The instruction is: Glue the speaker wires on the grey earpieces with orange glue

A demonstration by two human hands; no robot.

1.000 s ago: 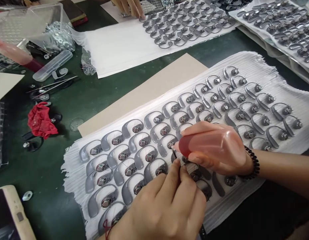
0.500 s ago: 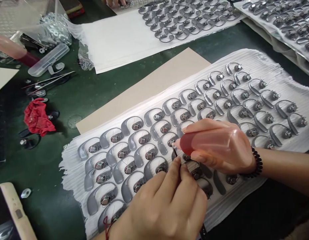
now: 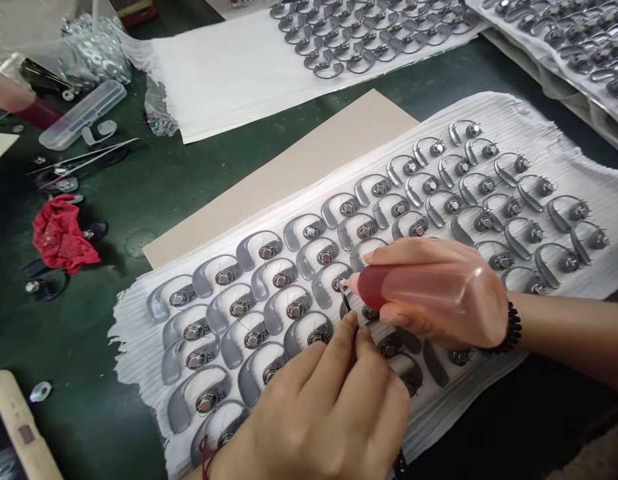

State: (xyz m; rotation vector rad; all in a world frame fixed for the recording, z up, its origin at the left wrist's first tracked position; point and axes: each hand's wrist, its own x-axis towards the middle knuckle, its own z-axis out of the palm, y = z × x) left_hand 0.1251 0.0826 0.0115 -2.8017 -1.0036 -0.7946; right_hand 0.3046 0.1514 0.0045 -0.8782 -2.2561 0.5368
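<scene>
My left hand point(image 3: 329, 400) pinches dark, slim tweezers point(image 3: 346, 303), whose tip reaches the round metal part of a grey ear-hook piece point(image 3: 321, 287). Wrapped around a clear squeeze bottle point(image 3: 429, 283) of red liquid, my right hand point(image 3: 413, 320) keeps it lying on its side. The bottle's nozzle point(image 3: 353, 283) points left and meets the same round part, close beside the tweezer tip. Several like pieces stand in rows on a white foam sheet point(image 3: 139, 353); my hands hide some of them.
A beige board point(image 3: 289, 160) lies behind the foam. More ear-hook pieces fill white sheets point(image 3: 213, 80) at the back and right. On the left are a red cloth point(image 3: 63, 233), a clear plastic case point(image 3: 83, 113), another bottle point(image 3: 23, 100) and a phone point(image 3: 23, 427).
The whole view has shifted slightly, so things appear a little further left. The nozzle and tweezer tip stay at the same ear-hook piece, with the nozzle now showing more clearly.
</scene>
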